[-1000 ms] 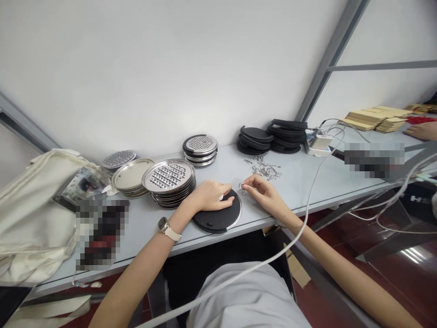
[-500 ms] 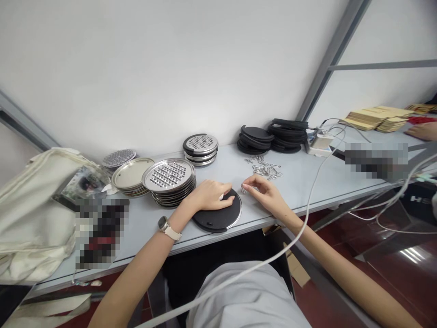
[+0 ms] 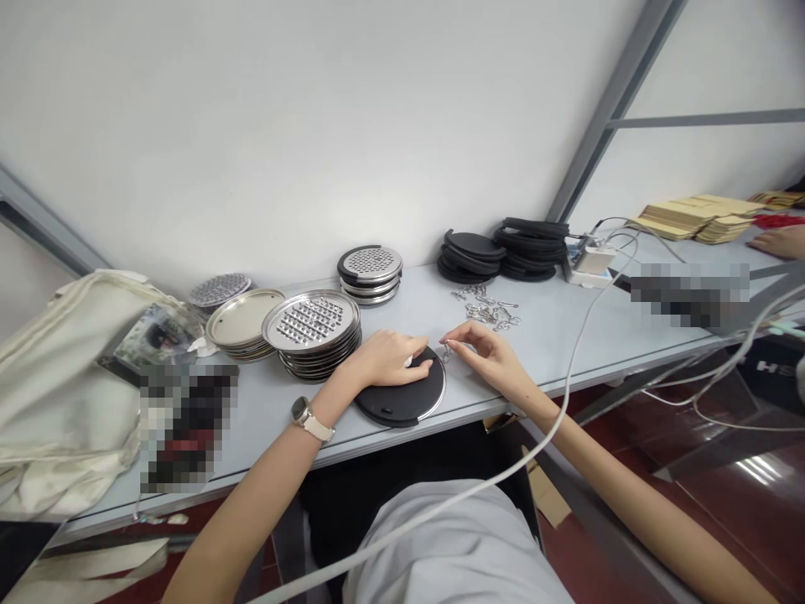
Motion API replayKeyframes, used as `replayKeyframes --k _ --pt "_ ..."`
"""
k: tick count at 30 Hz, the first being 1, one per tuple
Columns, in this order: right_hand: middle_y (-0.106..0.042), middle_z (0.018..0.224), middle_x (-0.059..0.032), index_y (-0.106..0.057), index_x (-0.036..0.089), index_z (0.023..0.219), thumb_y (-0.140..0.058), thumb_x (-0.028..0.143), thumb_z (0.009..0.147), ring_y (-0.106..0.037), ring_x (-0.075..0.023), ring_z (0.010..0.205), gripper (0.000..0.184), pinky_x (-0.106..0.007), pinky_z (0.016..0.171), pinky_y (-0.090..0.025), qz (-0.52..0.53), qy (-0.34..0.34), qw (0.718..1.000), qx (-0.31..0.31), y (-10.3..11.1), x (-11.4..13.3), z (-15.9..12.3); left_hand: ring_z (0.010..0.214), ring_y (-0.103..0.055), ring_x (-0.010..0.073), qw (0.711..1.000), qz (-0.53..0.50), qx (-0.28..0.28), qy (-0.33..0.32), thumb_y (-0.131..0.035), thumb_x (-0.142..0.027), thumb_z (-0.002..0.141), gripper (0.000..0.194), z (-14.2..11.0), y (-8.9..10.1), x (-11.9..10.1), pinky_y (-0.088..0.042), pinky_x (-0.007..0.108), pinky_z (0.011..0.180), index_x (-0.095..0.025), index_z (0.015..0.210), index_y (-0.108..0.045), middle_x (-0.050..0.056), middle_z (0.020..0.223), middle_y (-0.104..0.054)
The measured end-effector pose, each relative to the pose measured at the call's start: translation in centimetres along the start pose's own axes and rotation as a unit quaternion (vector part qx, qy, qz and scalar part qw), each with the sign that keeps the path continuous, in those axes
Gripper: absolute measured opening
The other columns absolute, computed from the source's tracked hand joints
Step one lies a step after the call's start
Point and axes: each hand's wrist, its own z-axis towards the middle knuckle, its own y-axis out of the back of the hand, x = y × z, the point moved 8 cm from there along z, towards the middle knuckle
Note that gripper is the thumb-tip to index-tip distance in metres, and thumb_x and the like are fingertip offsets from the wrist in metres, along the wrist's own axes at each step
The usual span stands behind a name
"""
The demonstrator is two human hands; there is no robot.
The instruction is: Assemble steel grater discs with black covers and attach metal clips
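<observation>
In the head view, a round black disc with a silver metal rim (image 3: 395, 406) was seen lying flat on the grey tabletop (image 3: 418, 312). It was partly covered by the left hand (image 3: 391, 361), its fingers loosely spread; whether anything was gripped beneath could not be told. At the disc's two o'clock, a small silver metal clasp (image 3: 447, 353) was pinched between thumb and forefinger of the right hand (image 3: 491, 356). Stacked silver perforated metal discs (image 3: 313, 324) were noted at ten o'clock.
</observation>
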Motion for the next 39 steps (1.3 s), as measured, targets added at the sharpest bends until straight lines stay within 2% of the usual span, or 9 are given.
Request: replayKeyframes --k 6,10,19,26,39 --pt "-0.062 0.074 -0.0016 -0.061 0.020 0.091 -0.055 0.041 0.089 -0.057 -0.0155 0.070 0.022 -0.028 0.068 -0.045 -0.019 -0.023 0.996 0.080 -1.4 -0.4 -0.3 0.063 -0.060 0.0164 1.000 -0.002 0.002 -0.003 -0.045 -0.042 0.090 0.026 0.0 0.2 -0.1 -0.030 0.027 0.054 -0.020 0.085 -0.056 0.001 0.073 -0.067" --pt "-0.058 0.070 0.0000 -0.062 0.019 0.090 -0.054 0.041 0.089 -0.052 -0.0140 0.066 0.023 -0.026 0.062 -0.042 -0.037 -0.024 0.996 0.081 -1.5 -0.5 -0.3 0.062 -0.060 0.0163 1.000 -0.001 -0.004 -0.005 -0.045 -0.042 0.090 0.026 0.0 0.2 -0.2 -0.028 0.028 0.053 -0.020 0.085 -0.056 0.001 0.073 -0.067" --pt "-0.060 0.076 -0.0019 -0.064 0.019 0.088 -0.060 0.039 0.086 -0.054 -0.0149 0.070 0.021 -0.028 0.066 -0.044 -0.026 -0.018 0.998 0.056 -1.2 -0.9 0.0 0.061 -0.059 0.0160 1.000 -0.002 -0.014 -0.009 -0.045 -0.043 0.090 0.025 -0.1 0.1 -0.1 -0.026 0.028 0.053 -0.021 0.083 -0.054 0.000 0.072 -0.066" --pt "-0.061 0.080 -0.0027 -0.062 0.019 0.091 -0.057 0.036 0.087 -0.056 -0.0156 0.073 0.019 -0.028 0.071 -0.047 -0.026 -0.018 0.998 0.045 -1.0 -1.1 -0.1 0.061 -0.059 0.0164 1.000 0.002 -0.011 -0.004 -0.045 -0.044 0.090 0.026 0.0 0.2 0.0 -0.026 0.029 0.053 -0.021 0.084 -0.055 0.000 0.071 -0.066" --pt "-0.066 0.085 -0.0052 -0.064 0.018 0.094 -0.058 0.039 0.085 -0.061 -0.0175 0.076 0.024 -0.032 0.072 -0.050 -0.008 -0.064 0.996 0.056 -1.7 -1.8 0.2 0.065 -0.062 0.0173 1.000 -0.009 0.005 0.002 -0.046 -0.042 0.090 0.026 0.0 0.1 0.0 -0.032 0.027 0.055 -0.020 0.087 -0.058 0.002 0.075 -0.068"
